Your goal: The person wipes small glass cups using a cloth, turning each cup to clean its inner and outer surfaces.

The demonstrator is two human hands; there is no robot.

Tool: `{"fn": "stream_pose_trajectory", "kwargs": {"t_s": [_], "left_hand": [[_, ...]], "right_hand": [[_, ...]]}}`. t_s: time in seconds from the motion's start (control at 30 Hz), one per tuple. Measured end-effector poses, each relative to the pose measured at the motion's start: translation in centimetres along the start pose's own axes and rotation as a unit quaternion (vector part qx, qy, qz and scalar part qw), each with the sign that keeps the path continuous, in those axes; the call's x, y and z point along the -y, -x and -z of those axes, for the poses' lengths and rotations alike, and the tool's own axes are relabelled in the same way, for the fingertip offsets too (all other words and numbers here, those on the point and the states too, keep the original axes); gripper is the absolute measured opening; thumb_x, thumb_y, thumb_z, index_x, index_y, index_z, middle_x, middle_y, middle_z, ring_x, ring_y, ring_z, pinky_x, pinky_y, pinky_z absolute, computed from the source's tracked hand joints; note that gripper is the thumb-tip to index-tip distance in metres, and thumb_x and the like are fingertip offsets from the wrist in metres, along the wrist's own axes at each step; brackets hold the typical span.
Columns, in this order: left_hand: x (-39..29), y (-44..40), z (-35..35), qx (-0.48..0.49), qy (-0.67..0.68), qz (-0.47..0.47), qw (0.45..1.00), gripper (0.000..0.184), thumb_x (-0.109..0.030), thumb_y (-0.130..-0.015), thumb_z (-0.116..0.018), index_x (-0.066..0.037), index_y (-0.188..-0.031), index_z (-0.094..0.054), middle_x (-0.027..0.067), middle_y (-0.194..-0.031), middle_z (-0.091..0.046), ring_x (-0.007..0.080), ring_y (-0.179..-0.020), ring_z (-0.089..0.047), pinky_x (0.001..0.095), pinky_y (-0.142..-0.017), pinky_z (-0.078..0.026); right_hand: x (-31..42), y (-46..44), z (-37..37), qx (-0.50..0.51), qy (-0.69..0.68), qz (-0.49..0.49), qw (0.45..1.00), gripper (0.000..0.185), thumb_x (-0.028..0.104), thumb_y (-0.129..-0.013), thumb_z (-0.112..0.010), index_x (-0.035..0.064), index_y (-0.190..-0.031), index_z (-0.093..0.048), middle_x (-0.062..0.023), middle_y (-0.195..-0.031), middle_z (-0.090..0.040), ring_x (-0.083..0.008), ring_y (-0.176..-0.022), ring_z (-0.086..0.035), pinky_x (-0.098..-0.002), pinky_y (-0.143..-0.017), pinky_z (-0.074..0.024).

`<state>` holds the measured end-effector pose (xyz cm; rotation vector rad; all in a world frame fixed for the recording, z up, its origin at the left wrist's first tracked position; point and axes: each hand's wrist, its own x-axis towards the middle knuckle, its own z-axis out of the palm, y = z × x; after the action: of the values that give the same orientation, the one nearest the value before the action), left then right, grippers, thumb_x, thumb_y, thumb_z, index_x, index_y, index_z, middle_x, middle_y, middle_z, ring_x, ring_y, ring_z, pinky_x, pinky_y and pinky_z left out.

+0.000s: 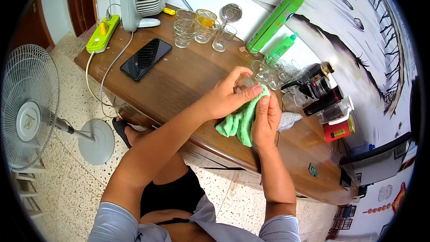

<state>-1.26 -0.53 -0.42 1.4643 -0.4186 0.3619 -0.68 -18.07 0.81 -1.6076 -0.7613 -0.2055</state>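
Note:
Above the wooden table, my left hand (230, 94) is closed around a small clear glass (243, 83), tilted, with its far end partly hidden by my fingers. My right hand (267, 123) pinches a light green cloth (239, 123) and presses it to the glass rim. The rest of the cloth hangs below both hands toward the tabletop. Just beyond the glass stand several small clear glasses (273, 72) in a cluster. A crumpled silvery plastic wrap (289, 121) lies to the right of my right hand.
On the table (188, 69) are a black phone (146, 59), drinking glasses (184, 33), a green canister (275, 21), a green bottle (284, 46), dark bottles (322, 101) and a red tin (339, 128). A lime power strip (103, 33) sits at the left edge; a fan (29, 116) stands on the floor.

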Motion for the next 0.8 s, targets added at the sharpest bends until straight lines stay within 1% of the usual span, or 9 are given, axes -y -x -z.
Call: {"fn": "stream_pose_trajectory", "kwargs": {"t_s": [0.13, 0.23, 0.3, 0.37, 0.4, 0.5, 0.6, 0.7, 0.8], "left_hand": [[-0.3, 0.2, 0.1, -0.050, -0.021, 0.052, 0.997, 0.055, -0.046, -0.106, -0.068, -0.008, -0.139, -0.046, 0.0052, -0.103, -0.060, 0.0115, -0.097, -0.058, 0.0297, -0.083, -0.052], [-0.2, 0.1, -0.2, -0.064, 0.077, 0.116, 0.988, 0.055, -0.050, -0.108, -0.064, -0.008, -0.139, -0.045, 0.0054, -0.105, -0.061, 0.0114, -0.098, -0.058, 0.0298, -0.086, -0.052], [-0.1, -0.2, -0.6, -0.091, 0.158, 0.113, 0.977, 0.056, -0.053, -0.109, -0.059, -0.008, -0.139, -0.046, 0.0067, -0.110, -0.062, 0.0125, -0.100, -0.061, 0.0304, -0.088, -0.054], [-0.1, -0.4, -0.6, -0.119, 0.224, 0.124, 0.959, 0.058, -0.056, -0.110, -0.055, -0.007, -0.140, -0.047, 0.0082, -0.116, -0.064, 0.0143, -0.103, -0.064, 0.0311, -0.090, -0.055], [-0.6, -0.6, -0.4, -0.133, 0.250, 0.137, 0.949, 0.059, -0.057, -0.110, -0.053, -0.007, -0.141, -0.048, 0.0091, -0.119, -0.064, 0.0154, -0.105, -0.065, 0.0314, -0.091, -0.056], [0.2, -1.2, 1.0, -0.143, 0.306, 0.155, 0.928, 0.063, -0.064, -0.108, -0.051, -0.007, -0.133, -0.059, 0.0088, -0.119, -0.069, 0.0197, -0.109, -0.069, 0.0356, -0.091, -0.058], [0.3, -1.3, 1.7, -0.112, 0.418, 0.204, 0.878, 0.061, -0.067, -0.105, -0.051, -0.012, -0.125, -0.067, 0.0060, -0.114, -0.073, 0.0202, -0.108, -0.069, 0.0408, -0.093, -0.058], [-0.7, -0.9, 2.0, -0.089, 0.436, 0.254, 0.859, 0.058, -0.062, -0.107, -0.050, -0.011, -0.131, -0.065, 0.0084, -0.124, -0.072, 0.0224, -0.112, -0.069, 0.0420, -0.098, -0.057], [-1.2, -0.6, 1.3, -0.039, 0.483, 0.251, 0.838, 0.056, -0.060, -0.101, -0.057, -0.011, -0.129, -0.058, 0.0119, -0.122, -0.067, 0.0228, -0.108, -0.067, 0.0438, -0.092, -0.059]], "right_hand": [[-0.1, -0.6, -1.5, -0.050, 0.030, 0.016, 0.998, 0.036, 0.020, -0.115, -0.052, -0.0042, -0.139, -0.064, -0.0175, -0.142, -0.065, -0.0242, -0.130, -0.062, -0.0366, -0.112, -0.0463], [1.1, -0.7, -2.2, -0.061, 0.205, 0.121, 0.969, 0.039, 0.017, -0.113, -0.054, -0.0035, -0.146, -0.061, -0.0246, -0.156, -0.056, -0.0325, -0.144, -0.055, -0.0408, -0.119, -0.0418], [1.9, -0.6, -2.3, -0.019, 0.283, 0.138, 0.949, 0.051, 0.014, -0.111, -0.054, 0.0000, -0.159, -0.047, -0.0304, -0.171, -0.031, -0.0447, -0.155, -0.039, -0.0473, -0.124, -0.0353], [1.9, -0.1, -3.2, 0.018, 0.324, 0.179, 0.929, 0.060, 0.011, -0.109, -0.056, 0.0015, -0.165, -0.037, -0.0334, -0.175, -0.012, -0.0510, -0.160, -0.024, -0.0512, -0.127, -0.0277], [1.9, 0.1, -3.6, 0.065, 0.332, 0.178, 0.924, 0.067, 0.010, -0.107, -0.060, 0.0021, -0.167, -0.031, -0.0372, -0.174, 0.000, -0.0557, -0.161, -0.011, -0.0547, -0.129, -0.0208], [1.5, 1.2, -4.7, 0.145, 0.324, 0.141, 0.924, 0.076, 0.009, -0.101, -0.067, -0.0040, -0.165, -0.029, -0.0420, -0.171, -0.003, -0.0621, -0.158, -0.009, -0.0596, -0.129, -0.0189], [1.2, 1.6, -5.0, 0.171, 0.378, 0.185, 0.891, 0.084, 0.017, -0.099, -0.073, -0.0060, -0.165, -0.027, -0.0419, -0.171, -0.006, -0.0626, -0.158, -0.010, -0.0641, -0.128, -0.0180], [1.1, 1.7, -4.9, 0.176, 0.377, 0.201, 0.887, 0.091, 0.027, -0.099, -0.074, -0.0047, -0.167, -0.022, -0.0414, -0.171, -0.005, -0.0620, -0.158, -0.007, -0.0671, -0.127, -0.0155], [1.0, 1.1, -4.8, 0.153, 0.366, 0.206, 0.894, 0.096, 0.035, -0.102, -0.070, -0.0047, -0.168, -0.013, -0.0408, -0.172, 0.000, -0.0610, -0.159, -0.002, -0.0663, -0.128, -0.0131]]}}
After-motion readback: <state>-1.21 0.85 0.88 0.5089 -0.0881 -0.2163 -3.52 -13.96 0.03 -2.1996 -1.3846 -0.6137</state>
